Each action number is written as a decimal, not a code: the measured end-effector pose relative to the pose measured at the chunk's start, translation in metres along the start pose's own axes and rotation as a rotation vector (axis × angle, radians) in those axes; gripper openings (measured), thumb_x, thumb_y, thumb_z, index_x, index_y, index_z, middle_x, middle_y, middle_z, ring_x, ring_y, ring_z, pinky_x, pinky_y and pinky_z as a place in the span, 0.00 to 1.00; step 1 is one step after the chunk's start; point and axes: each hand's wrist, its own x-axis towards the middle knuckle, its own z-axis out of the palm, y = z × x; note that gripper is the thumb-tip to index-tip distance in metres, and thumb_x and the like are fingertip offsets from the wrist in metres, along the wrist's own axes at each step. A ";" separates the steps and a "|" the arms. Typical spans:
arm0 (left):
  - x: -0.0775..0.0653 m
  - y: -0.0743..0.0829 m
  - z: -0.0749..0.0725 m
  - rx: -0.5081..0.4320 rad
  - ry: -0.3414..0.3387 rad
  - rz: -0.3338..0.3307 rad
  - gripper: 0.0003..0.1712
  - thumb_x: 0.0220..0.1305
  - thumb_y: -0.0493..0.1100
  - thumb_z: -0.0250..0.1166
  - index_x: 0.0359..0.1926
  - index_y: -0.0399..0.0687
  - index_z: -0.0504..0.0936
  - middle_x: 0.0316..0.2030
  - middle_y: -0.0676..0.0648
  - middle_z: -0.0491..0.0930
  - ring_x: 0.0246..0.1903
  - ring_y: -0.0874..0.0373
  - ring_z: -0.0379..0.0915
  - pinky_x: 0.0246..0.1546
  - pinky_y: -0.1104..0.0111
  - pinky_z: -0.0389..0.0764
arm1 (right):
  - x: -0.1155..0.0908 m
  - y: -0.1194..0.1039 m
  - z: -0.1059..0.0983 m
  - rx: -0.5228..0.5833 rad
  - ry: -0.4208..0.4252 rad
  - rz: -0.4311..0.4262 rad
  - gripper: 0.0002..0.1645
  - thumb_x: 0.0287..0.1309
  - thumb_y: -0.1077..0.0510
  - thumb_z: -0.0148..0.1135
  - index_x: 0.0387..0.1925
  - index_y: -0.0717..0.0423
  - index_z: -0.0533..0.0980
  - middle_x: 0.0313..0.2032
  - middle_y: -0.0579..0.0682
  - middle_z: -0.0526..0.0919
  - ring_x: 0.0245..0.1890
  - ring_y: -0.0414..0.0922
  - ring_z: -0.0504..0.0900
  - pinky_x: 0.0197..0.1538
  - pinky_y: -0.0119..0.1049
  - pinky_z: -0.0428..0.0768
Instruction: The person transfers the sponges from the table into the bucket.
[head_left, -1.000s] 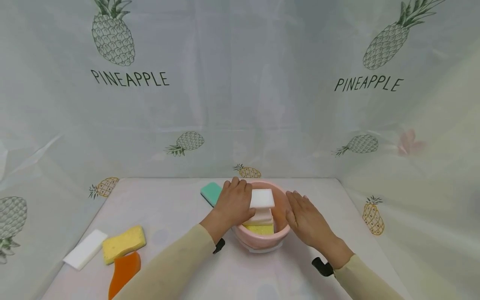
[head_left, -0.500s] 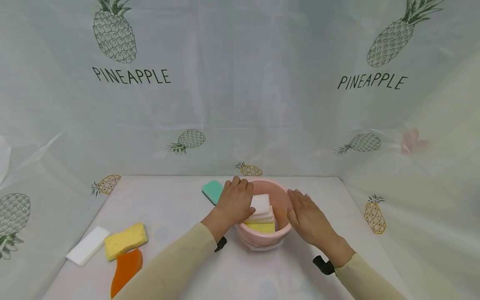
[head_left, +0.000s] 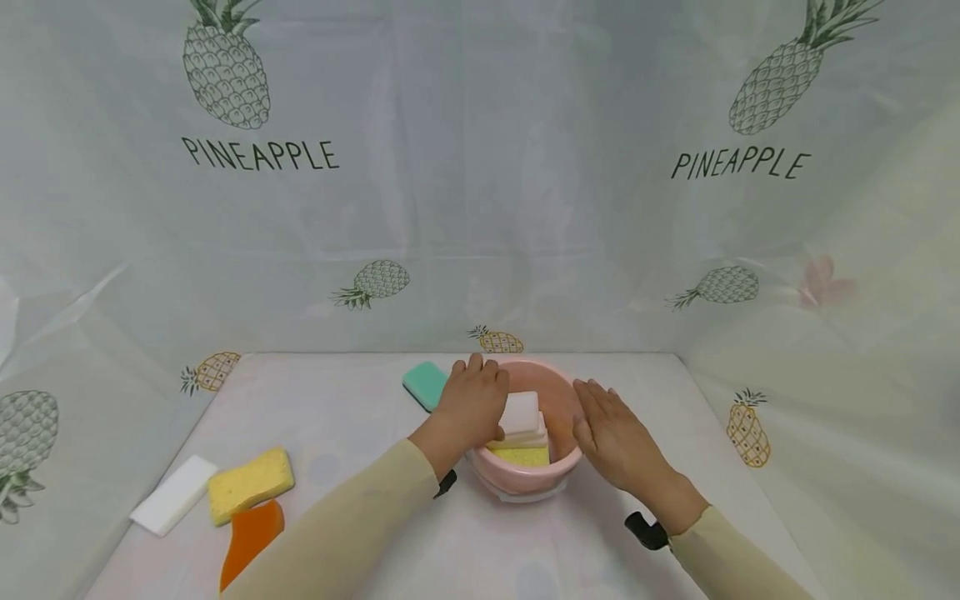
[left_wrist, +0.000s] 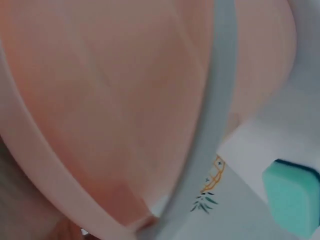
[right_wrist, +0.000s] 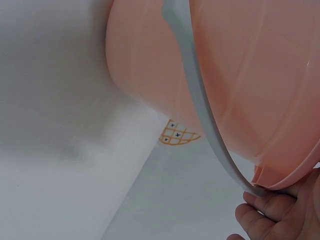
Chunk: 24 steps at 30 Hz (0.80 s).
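A pink bucket (head_left: 517, 479) with a pale grey handle (right_wrist: 200, 100) stands between both hands. Inside it, a white sponge (head_left: 521, 412) lies over another pale sponge and a yellow sponge (head_left: 525, 456). The left hand (head_left: 468, 408) is over the bucket's left rim, fingers bent downward, thumb tip beside the white sponge; its fingertips are hidden, and I cannot tell whether they hold anything. Along the right rim, the right hand (head_left: 618, 437) lies with fingers straight and together. In the right wrist view its fingers (right_wrist: 272, 207) are right at the rim where the handle joins.
A green sponge (head_left: 426, 383) lies behind the left hand. Towards the left of the table (head_left: 352, 400) are a white sponge (head_left: 174, 495), a yellow sponge (head_left: 251, 485) and an orange sponge (head_left: 251, 540), partly covered by the left sleeve. A pineapple-print sheet (head_left: 480, 208) hangs behind.
The upper white sponge in the bucket has sunk from above the stack onto it. The left hand has shifted slightly, its thumb now showing less. The right hand stays put.
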 end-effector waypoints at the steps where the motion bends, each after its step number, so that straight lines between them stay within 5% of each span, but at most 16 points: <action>1: 0.000 0.001 -0.001 0.031 -0.011 0.010 0.46 0.51 0.69 0.80 0.60 0.47 0.76 0.48 0.48 0.75 0.51 0.50 0.65 0.51 0.58 0.69 | 0.000 0.000 0.000 0.000 0.000 0.000 0.34 0.80 0.52 0.48 0.76 0.70 0.63 0.75 0.66 0.69 0.77 0.63 0.65 0.79 0.61 0.59; 8: 0.006 0.010 -0.006 0.200 -0.038 0.027 0.41 0.52 0.68 0.79 0.56 0.49 0.74 0.48 0.48 0.75 0.52 0.51 0.64 0.57 0.57 0.68 | 0.000 -0.001 -0.001 0.009 0.007 0.001 0.34 0.80 0.51 0.47 0.76 0.70 0.63 0.75 0.66 0.69 0.77 0.63 0.65 0.79 0.61 0.60; 16: 0.010 0.018 0.000 0.316 -0.041 0.042 0.20 0.72 0.57 0.65 0.54 0.50 0.73 0.43 0.51 0.73 0.46 0.53 0.62 0.51 0.60 0.65 | 0.000 -0.002 0.001 0.019 -0.001 0.018 0.35 0.80 0.51 0.48 0.77 0.69 0.63 0.75 0.66 0.68 0.78 0.63 0.65 0.79 0.60 0.59; 24: 0.016 0.016 0.004 0.249 -0.088 0.056 0.42 0.57 0.72 0.72 0.59 0.49 0.74 0.45 0.51 0.75 0.50 0.52 0.64 0.55 0.56 0.66 | -0.001 0.000 0.000 0.015 0.010 0.002 0.34 0.80 0.51 0.47 0.77 0.69 0.63 0.75 0.65 0.69 0.78 0.62 0.65 0.79 0.60 0.59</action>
